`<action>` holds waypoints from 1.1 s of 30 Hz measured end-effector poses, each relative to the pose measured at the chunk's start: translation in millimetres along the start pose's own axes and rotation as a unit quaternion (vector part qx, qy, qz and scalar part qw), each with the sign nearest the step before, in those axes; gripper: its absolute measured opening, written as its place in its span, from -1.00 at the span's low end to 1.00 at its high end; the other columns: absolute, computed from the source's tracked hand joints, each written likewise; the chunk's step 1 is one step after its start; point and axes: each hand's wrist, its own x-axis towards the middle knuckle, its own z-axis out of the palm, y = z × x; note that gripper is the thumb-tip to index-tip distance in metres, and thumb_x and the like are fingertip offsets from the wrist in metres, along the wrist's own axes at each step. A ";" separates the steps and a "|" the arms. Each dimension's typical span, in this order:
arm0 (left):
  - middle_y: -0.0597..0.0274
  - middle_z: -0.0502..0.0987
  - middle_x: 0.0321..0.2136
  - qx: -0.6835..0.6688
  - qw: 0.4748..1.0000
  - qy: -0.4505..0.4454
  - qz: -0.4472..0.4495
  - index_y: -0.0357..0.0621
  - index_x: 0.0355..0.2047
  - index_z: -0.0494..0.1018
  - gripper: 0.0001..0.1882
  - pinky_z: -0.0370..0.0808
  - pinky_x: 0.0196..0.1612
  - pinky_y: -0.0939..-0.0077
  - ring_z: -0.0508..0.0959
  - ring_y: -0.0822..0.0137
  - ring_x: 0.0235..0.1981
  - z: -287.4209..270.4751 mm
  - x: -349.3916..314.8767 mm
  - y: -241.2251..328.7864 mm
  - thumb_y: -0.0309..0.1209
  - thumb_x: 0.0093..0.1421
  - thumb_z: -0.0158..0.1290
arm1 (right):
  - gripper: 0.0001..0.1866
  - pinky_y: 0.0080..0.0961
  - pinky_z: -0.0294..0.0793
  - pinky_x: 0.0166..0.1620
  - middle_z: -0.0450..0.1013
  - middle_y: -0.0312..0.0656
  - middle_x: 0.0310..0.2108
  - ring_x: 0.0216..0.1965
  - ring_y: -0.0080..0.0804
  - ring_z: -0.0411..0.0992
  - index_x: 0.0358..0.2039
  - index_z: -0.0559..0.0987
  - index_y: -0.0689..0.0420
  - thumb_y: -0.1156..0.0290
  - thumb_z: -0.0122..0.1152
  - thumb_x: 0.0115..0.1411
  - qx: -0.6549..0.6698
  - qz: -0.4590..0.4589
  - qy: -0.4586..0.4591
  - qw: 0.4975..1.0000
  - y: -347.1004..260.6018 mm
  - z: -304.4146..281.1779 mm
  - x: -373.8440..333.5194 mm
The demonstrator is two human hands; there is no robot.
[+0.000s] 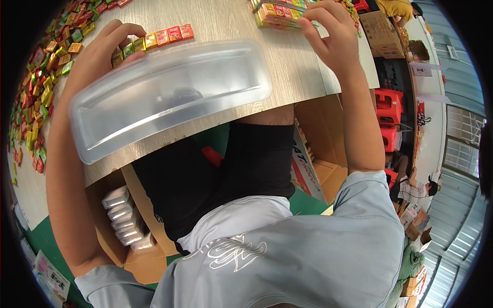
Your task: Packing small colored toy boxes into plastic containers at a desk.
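Observation:
My left hand [114, 45] is at the left end of a short row of small wrapped candies [162, 37], in yellow, green, orange and red. Its thumb and fingers close around the pieces at that end. Toward the far edge of the view, my right hand [333, 37] has its thumb and fingertips at the right end of a clear plastic box [280, 14] packed with similar candies. Between my arms, a long clear plastic lid or tray [172, 100] lies at the table's near edge, apart from both hands.
Loose wrapped candies [38, 97] are heaped along the table's left side. Below the table, an open carton [149, 205] holds stacked clear containers [126, 218]; another carton [323, 128] stands to the right. Red stools [389, 105] and other people [415, 191] are farther right.

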 end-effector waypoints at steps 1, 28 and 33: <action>0.15 0.53 -0.09 0.001 1.000 -0.001 0.000 0.00 0.07 0.52 -0.63 0.56 0.02 0.24 0.62 0.07 0.00 -0.9 -0.4 0.0 -0.17 0.33 0.24 | -0.82 -0.16 0.47 -0.15 0.49 -0.11 -0.33 -0.29 -0.06 0.49 -0.36 0.57 0.17 0.37 0.39 0.23 0.045 -0.019 0.018 0.999 -14.4 -0.7 8.9; 0.24 0.39 -0.28 -0.056 0.996 -0.031 -0.058 -0.13 0.05 0.57 -0.62 0.39 -0.25 0.48 0.37 0.36 -0.34 -8.3 5.9 24.5 -0.54 0.22 0.31 | -0.70 -0.19 0.65 -0.13 0.51 -0.04 -0.16 -0.16 -0.03 0.58 -0.10 0.58 0.21 0.33 0.29 0.22 0.121 -0.028 -0.023 0.992 -96.8 114.1 56.3; 0.35 0.38 -0.34 -0.061 0.998 0.001 -0.027 -0.08 0.04 0.64 -0.59 0.28 -0.40 0.56 0.25 0.49 -0.45 -8.2 3.3 12.8 -0.57 0.16 0.34 | -0.77 -0.24 0.60 -0.04 0.50 -0.05 -0.17 -0.13 -0.06 0.56 -0.13 0.58 0.21 0.40 0.27 0.24 0.169 -0.033 0.011 0.985 -102.9 120.3 60.1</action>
